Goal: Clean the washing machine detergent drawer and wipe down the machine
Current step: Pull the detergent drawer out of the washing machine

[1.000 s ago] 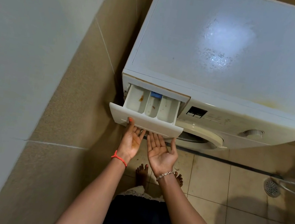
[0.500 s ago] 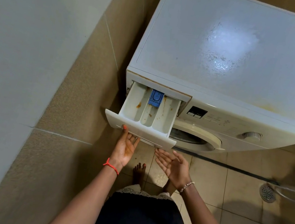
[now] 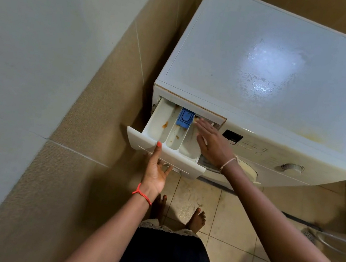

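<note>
A white front-loading washing machine (image 3: pixel 265 66) stands against the tiled wall. Its detergent drawer (image 3: pixel 159 126) is pulled well out at the top left, with orange-brown stains in its compartments and a blue insert (image 3: pixel 184 119) in the middle one. My left hand (image 3: pixel 156 170) holds the drawer's front panel from below, thumb on top of the panel. My right hand (image 3: pixel 211 139) reaches over the drawer's right compartment with fingers straight, their tips near the slot beside the blue insert.
A tiled wall (image 3: pixel 61 93) runs close along the machine's left side. The machine's top has a yellow stain (image 3: pixel 320 136) near its front right. A control knob (image 3: pixel 292 167) is on the front panel. My bare feet (image 3: pixel 178 213) stand on the beige floor tiles.
The drawer has slid further out. My right hand rose from below the drawer and now reaches over its right compartment. My left hand stays under the front panel.
</note>
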